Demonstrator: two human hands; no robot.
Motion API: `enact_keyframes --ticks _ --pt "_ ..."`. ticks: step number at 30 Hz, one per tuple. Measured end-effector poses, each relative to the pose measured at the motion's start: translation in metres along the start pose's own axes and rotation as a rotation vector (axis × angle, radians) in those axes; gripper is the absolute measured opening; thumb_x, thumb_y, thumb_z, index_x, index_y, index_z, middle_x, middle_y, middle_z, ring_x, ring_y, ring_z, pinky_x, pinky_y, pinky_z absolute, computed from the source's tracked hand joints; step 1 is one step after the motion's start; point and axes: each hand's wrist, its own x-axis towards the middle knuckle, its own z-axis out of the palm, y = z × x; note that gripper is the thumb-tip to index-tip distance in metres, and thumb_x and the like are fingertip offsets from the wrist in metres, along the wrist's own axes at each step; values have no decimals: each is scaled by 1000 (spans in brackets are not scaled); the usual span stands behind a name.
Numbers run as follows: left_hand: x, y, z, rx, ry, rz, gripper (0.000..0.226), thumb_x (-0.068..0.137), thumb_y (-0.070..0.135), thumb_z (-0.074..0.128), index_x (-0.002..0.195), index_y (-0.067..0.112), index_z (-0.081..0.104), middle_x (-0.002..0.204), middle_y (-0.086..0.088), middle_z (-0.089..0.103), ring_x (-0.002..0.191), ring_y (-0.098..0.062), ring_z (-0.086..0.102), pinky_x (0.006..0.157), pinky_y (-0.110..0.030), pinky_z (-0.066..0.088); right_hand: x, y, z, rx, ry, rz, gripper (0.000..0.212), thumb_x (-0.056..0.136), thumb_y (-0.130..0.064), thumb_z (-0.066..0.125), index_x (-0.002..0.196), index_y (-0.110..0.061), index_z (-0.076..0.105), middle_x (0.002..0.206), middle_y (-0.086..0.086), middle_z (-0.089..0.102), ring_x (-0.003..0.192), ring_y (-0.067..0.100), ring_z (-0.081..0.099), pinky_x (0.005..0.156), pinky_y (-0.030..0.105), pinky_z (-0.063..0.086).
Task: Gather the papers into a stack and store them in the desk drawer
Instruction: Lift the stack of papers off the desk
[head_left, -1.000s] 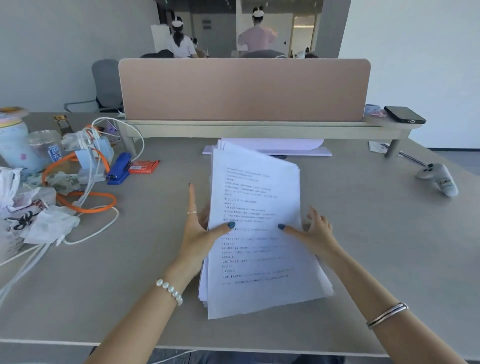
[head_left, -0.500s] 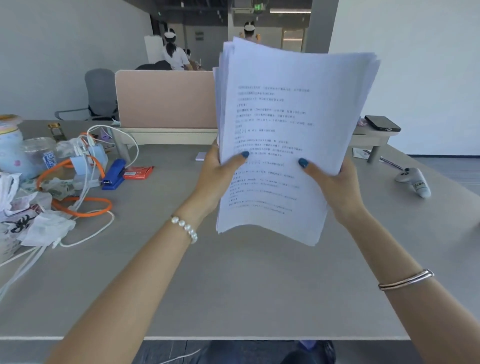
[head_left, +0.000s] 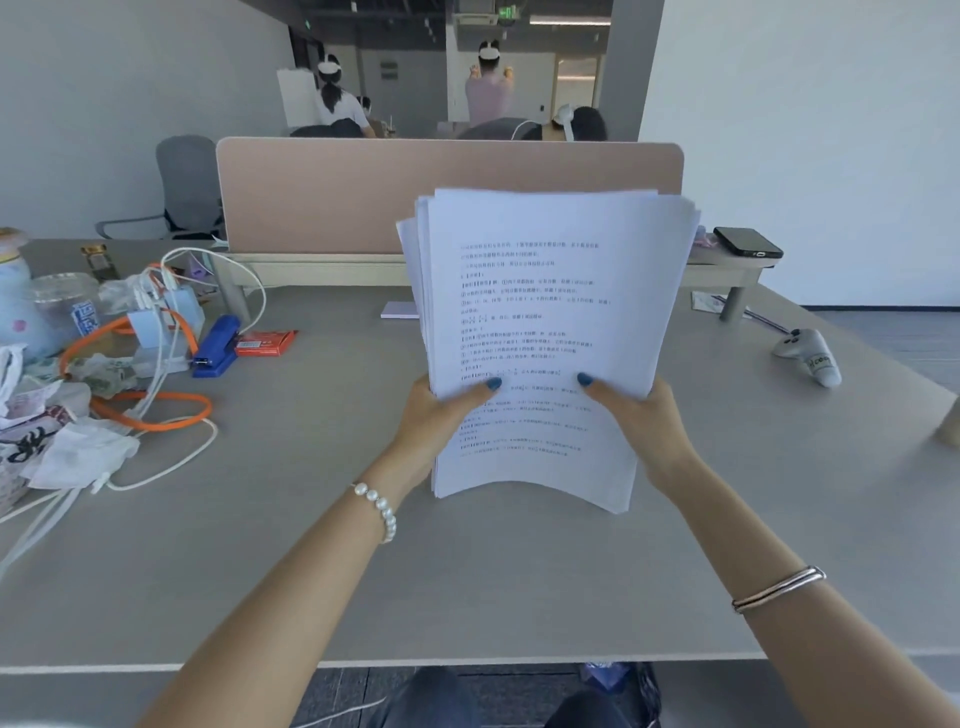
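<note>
The papers (head_left: 545, 332) had been lowered toward the desk (head_left: 311, 545), upright, uneven at the top, clamped by the fingers of the left hand (head_left: 441, 421) and right hand (head_left: 641, 421). Edges should be tapped square first.

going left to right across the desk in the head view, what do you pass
orange cable → blue stapler → red flat box → white paper stack held upright in both hands → black phone on the shelf → grey handheld controller
</note>
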Motion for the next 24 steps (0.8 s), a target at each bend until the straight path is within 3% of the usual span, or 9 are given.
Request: enact_keyframes --ticks 4,8,12,17,20,24 --pt "-4 -15 -3 17 -44 -84 18 75 23 73 93 27 69 94 10 73 85 -7 70 65 -16 54 -7 19 -6 -31 12 67 9 77 -19 72 84 -22 67 87 -3 71 84 22 68 69 33 54" --pt "-4 -16 1 77 -56 -56 15 83 26 66 98 28 66 97 10 70 85 -4 70 67 -17 55 -13 20 -12 -29 -24 74 11 79 -25 71 88 -27 66 93 -5 71 88 18 68 72 32 54" --pt "-9 -13 16 112 -50 14 25 84 28 64 108 18 65 104 2 71 98 -15 67 85 -35 55 -26 13 -32 -14 -56 65 29 78 -28 72 105 -24 65 106 -1 72 95 19 69 81 39 56" --pt "-26 -6 65 -1 -132 30 9 84 23 64 91 27 67 87 12 72 79 -5 71 67 -26 58 -60 2 -92 -51 13 -6 31 82 -27 67 112 -25 60 112 0 70 97 19 69 82 41 57" --pt "-41 -14 110 -51 -201 -14 9 85 20 64 87 28 66 75 17 73 70 0 70 57 -19 55 -86 0 -134 -113 95 -40 30 85 -28 63 115 -30 57 111 -4 70 95 15 69 76 36 58" --pt "-67 -29 176 -103 -312 -94 10 86 19 63 85 29 65 76 17 70 66 4 68 51 -14 50 -123 -2 -194 -208 229 4 22 85 -31 63 106 -33 59 101 -9 71 86 9 70 68 25 57"
